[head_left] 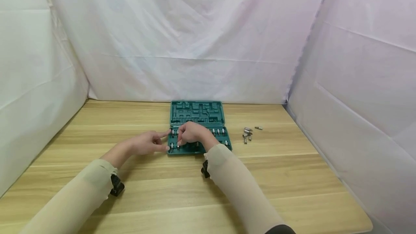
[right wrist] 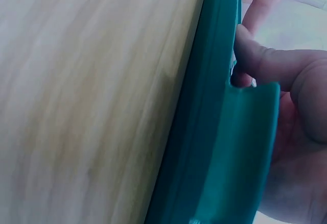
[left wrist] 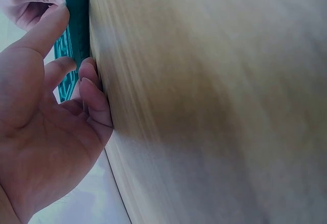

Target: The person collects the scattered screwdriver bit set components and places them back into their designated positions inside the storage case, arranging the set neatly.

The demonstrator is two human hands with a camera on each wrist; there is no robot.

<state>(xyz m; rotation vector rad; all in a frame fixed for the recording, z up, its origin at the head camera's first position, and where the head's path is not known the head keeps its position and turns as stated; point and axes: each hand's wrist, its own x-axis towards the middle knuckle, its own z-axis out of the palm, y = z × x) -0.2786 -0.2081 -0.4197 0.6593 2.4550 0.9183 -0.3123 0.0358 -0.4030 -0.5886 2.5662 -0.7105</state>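
Note:
An open green plastic case lies on the table, with several silver-and-dark bit sockets in its near half. My left hand is at the case's left side, thumb and index finger spread apart and touching its edge; the other fingers are loosely bent in the left wrist view. Over the near half, my right hand reaches down and pinches a bit socket in the front row, near the left end. The right wrist view shows the right thumb behind the case's rim, which hides the fingertips' grip.
The case's moulded lid lies folded back toward the white curtain. Several loose bit sockets are scattered right of the case on the wooden table. White cloth also hangs on both sides.

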